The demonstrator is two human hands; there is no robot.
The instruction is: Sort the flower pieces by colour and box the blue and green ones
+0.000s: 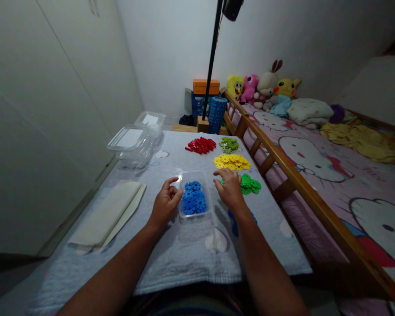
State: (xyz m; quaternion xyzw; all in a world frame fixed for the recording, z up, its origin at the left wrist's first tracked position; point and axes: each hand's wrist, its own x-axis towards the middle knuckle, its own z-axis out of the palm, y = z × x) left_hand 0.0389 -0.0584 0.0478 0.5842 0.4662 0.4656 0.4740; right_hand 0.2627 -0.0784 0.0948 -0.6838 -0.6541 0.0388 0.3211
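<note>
A clear plastic container (209,208) stands on the cloth in front of me, with several blue flower-shaped plastic pieces (194,199) inside. At its left wall is my left hand (166,202), thumb and index finger apart and the other fingers curled; the thumb seems to touch the rim. My right hand (230,188) hovers to the right of the container, fingers spread and nothing in them. Beside it lies a pile of green flower-shaped pieces (251,184), partly covered by the hand. More blue pieces (233,223) are mostly hidden under my right forearm.
Yellow pieces (232,162), red pieces (201,145) and light green pieces (229,144) lie in piles farther back. Stacked clear containers (131,142) stand at the left, behind a folded cream sheet (108,215). A wooden bed rail (283,160) runs along the right.
</note>
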